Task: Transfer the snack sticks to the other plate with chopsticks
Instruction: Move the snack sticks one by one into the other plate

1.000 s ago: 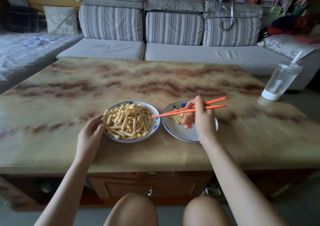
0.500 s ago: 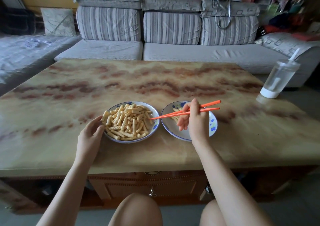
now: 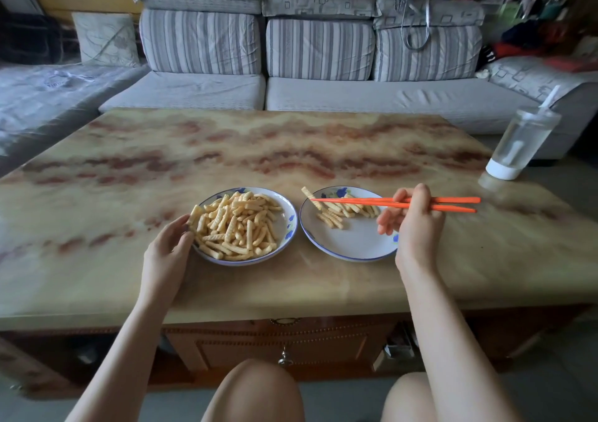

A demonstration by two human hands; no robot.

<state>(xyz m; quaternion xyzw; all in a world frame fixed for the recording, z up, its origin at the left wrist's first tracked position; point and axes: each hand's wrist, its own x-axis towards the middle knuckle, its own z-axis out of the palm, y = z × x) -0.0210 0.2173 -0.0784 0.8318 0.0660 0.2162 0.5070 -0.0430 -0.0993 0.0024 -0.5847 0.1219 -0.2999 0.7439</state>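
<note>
Two white plates with blue flowers sit side by side near the table's front edge. The left plate [image 3: 289,224] is heaped with yellow ridged snack sticks [image 3: 238,225]. The right plate [image 3: 352,246] holds a few sticks [image 3: 339,212] at its far side. My right hand [image 3: 412,224] grips orange chopsticks [image 3: 372,202] that lie level over the right plate, tips pointing left. One snack stick [image 3: 311,197] sits at the tips above that plate's far left rim. My left hand [image 3: 168,250] holds the left plate's left rim with curled fingers.
A marble-patterned table [image 3: 259,149] carries the plates. A clear water bottle with a straw [image 3: 521,143] stands at the table's right edge. A grey striped sofa [image 3: 323,65] runs along the far side. My knees show below the table's front edge.
My right hand moved right, carrying the chopstick tips from the left plate over to the right plate with a snack stick at them. My left hand stayed on the left plate's rim.
</note>
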